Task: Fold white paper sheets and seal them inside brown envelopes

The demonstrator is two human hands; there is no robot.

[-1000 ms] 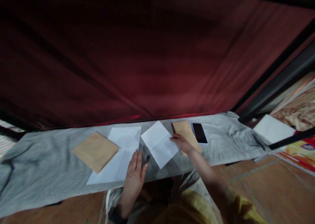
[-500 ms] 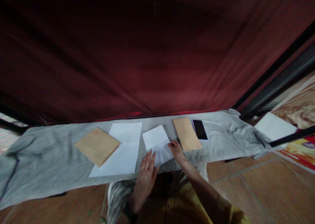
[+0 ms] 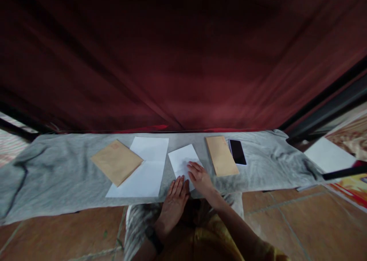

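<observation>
Where two hands (image 3: 176, 195) (image 3: 201, 180), one sheet (image 3: 181, 156).

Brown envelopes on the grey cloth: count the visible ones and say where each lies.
2. One envelope lies left, partly over a larger white sheet; the other envelope lies between the smaller white sheet and the phone. Others may be hidden beneath.
</observation>
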